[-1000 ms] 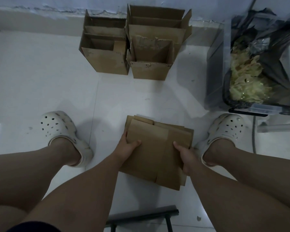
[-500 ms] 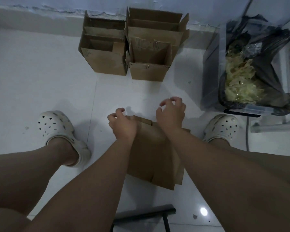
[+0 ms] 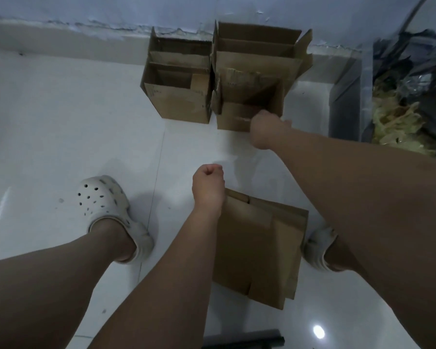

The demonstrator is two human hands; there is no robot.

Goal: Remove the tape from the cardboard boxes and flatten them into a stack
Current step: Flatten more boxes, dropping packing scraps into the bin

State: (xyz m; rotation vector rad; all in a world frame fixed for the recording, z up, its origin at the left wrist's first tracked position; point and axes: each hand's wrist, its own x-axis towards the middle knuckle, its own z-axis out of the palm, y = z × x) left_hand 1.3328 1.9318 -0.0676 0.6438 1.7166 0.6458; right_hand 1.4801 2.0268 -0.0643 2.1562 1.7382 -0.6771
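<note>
Against the far wall (image 3: 61,11), your right hand (image 3: 267,129) meets the near right corner of the front box (image 3: 237,119). Its fingers are hidden behind the knuckles, so I cannot tell whether it grips the cardboard or only touches it. Your left hand (image 3: 208,187) hangs curled in a fist, holding nothing, over the far left corner of the flattened stack (image 3: 259,248). If you pull by that one corner, the box may drag its neighbour (image 3: 179,102), which stands just beside it, or tear a flap. Bare floor (image 3: 86,122) lies open to your left. The bin (image 3: 345,96) crowds the right, so draw the box straight toward you.
</note>
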